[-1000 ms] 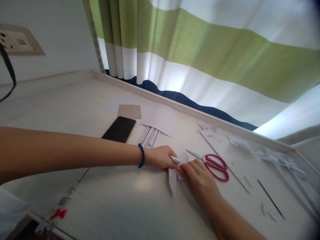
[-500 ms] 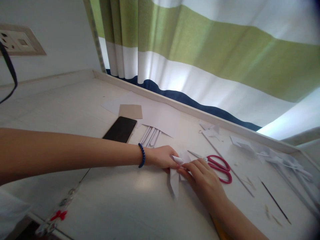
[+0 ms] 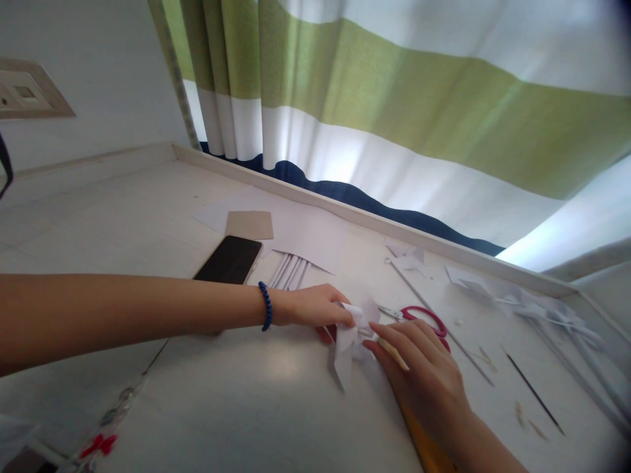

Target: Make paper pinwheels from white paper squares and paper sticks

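Your left hand (image 3: 315, 307) pinches the folded white paper piece (image 3: 344, 347), which lies on the pale tabletop (image 3: 246, 394) just left of the red-handled metal scissors (image 3: 417, 309). Your right hand (image 3: 428, 374) rests in front of those scissors, hiding part of their handles. Its fingers are stretched out and slack, with the fingertips touching the paper's right edge. A black smartphone (image 3: 228, 260) lies well left of the scissors.

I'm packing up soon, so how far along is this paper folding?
Done: several folded paper pieces on sticks lie at the far right. In hand: the left hand pinches a white folded paper while the right hand presses on it. Left: flat white sheets and rolled paper sticks sit unused beside the phone.
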The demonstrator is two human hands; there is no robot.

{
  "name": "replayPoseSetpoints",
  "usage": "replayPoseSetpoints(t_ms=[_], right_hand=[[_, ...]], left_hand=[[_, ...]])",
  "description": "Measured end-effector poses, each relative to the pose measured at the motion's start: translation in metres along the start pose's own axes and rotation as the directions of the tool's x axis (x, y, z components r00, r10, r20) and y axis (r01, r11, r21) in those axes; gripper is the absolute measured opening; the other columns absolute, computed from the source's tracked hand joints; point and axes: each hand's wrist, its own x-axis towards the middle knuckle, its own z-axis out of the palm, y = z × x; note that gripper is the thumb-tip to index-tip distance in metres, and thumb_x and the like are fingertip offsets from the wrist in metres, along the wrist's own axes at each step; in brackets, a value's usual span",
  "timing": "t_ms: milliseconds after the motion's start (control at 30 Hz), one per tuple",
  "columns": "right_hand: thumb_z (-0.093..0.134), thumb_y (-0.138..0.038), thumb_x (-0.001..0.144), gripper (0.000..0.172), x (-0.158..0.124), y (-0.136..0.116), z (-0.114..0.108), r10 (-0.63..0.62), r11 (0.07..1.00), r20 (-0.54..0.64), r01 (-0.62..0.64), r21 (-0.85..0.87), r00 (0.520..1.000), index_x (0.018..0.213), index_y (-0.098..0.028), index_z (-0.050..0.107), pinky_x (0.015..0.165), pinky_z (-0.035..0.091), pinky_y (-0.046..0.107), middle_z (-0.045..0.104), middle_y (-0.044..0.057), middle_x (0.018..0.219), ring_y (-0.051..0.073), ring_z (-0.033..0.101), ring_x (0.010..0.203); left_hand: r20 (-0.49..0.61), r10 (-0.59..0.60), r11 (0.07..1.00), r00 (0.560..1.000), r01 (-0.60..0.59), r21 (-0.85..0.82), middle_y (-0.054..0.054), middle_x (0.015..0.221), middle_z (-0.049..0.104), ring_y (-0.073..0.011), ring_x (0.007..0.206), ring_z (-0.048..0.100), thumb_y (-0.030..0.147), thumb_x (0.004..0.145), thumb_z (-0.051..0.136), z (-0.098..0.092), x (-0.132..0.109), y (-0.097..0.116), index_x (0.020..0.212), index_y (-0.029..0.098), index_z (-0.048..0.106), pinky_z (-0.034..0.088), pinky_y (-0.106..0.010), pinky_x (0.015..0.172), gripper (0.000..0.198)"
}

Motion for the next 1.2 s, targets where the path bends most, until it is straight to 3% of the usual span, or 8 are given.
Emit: replayPoseSetpoints(t_ms=[333,433,533,600,667,833,1000,1200], right_hand=[[0.059,-0.013,0.076,0.027,-0.006,-0.004,-0.003,0.073,0.994,-0.029,-0.071,0.085,0.997,0.102,-0.019,0.057,0.066,0.048,0.032,0.062,0.005,0.078,0.018,0.056,0.073],[0.057,-0.018,0.077,0.024,-0.007,-0.004,-0.006,0.256,0.956,-0.035,-0.247,0.158,0.966,0.101,-0.020,0.055,0.064,0.048,0.032,0.060,0.006,0.082,0.018,0.055,0.073],[0.059,-0.029,0.076,0.032,-0.007,-0.005,-0.008,0.550,0.783,0.059,-0.538,0.312,0.833,0.105,-0.022,0.048,0.064,0.050,0.034,0.056,0.008,0.096,0.018,0.055,0.075],[0.060,-0.034,0.074,0.044,-0.005,-0.005,-0.007,0.638,0.621,0.181,-0.639,0.454,0.749,0.112,-0.023,0.041,0.068,0.050,0.035,0.052,0.010,0.107,0.020,0.055,0.085],[0.060,-0.034,0.074,0.050,-0.003,-0.005,-0.006,0.628,0.456,0.326,-0.674,0.581,0.707,0.116,-0.025,0.036,0.072,0.050,0.036,0.051,0.009,0.109,0.021,0.055,0.090],[0.061,-0.034,0.073,0.049,0.003,-0.008,-0.007,0.499,0.099,0.588,-0.716,0.691,0.637,0.114,-0.025,0.036,0.073,0.048,0.040,0.062,0.004,0.087,0.019,0.060,0.076],[0.065,-0.034,0.070,0.050,0.007,-0.012,-0.014,0.491,0.012,0.657,-0.759,0.651,0.572,0.112,-0.023,0.042,0.077,0.046,0.043,0.066,0.005,0.086,0.022,0.062,0.080],[0.063,-0.028,0.073,0.042,0.011,-0.014,-0.017,0.438,-0.051,0.699,-0.761,0.647,0.565,0.110,-0.022,0.043,0.079,0.046,0.039,0.066,0.005,0.092,0.021,0.062,0.087]], left_hand=[[0.010,0.016,1.000,1.000,-0.016,-0.015,0.001,0.063,0.056,-0.0103,0.059,0.054,0.016,0.065,0.053,0.004,-0.002,0.000,0.070,0.013,0.058,0.046,-0.023,0.058,0.008],[0.010,0.019,0.999,1.000,-0.019,-0.033,0.001,0.063,0.056,-0.0097,0.059,0.054,0.016,0.065,0.054,0.004,-0.002,0.000,0.069,0.012,0.057,0.046,-0.022,0.058,0.007],[0.006,0.027,0.998,1.000,-0.027,-0.065,0.000,0.065,0.057,-0.0094,0.059,0.055,0.018,0.066,0.056,0.005,-0.003,0.000,0.073,0.011,0.058,0.046,-0.023,0.059,0.010],[0.008,0.033,0.996,0.999,-0.032,-0.087,0.000,0.066,0.057,-0.0095,0.060,0.055,0.020,0.066,0.057,0.005,-0.004,0.002,0.074,0.011,0.058,0.046,-0.023,0.059,0.012],[0.022,0.041,0.994,0.999,-0.039,-0.105,0.000,0.066,0.057,-0.0097,0.060,0.055,0.021,0.065,0.058,0.004,-0.006,0.004,0.074,0.012,0.058,0.046,-0.023,0.059,0.012],[0.071,0.074,0.989,0.995,-0.064,-0.135,0.000,0.070,0.060,-0.0100,0.063,0.056,0.021,0.066,0.060,0.003,-0.009,0.008,0.078,0.012,0.061,0.045,-0.023,0.061,0.015],[0.098,0.092,0.986,0.991,-0.077,-0.147,0.001,0.068,0.060,-0.0094,0.061,0.055,0.022,0.067,0.061,0.003,-0.010,0.007,0.081,0.013,0.061,0.045,-0.022,0.060,0.017],[0.135,0.094,0.985,0.986,-0.072,-0.156,0.001,0.066,0.059,-0.0090,0.059,0.055,0.022,0.068,0.062,0.004,-0.008,0.005,0.080,0.013,0.061,0.044,-0.021,0.056,0.015]])
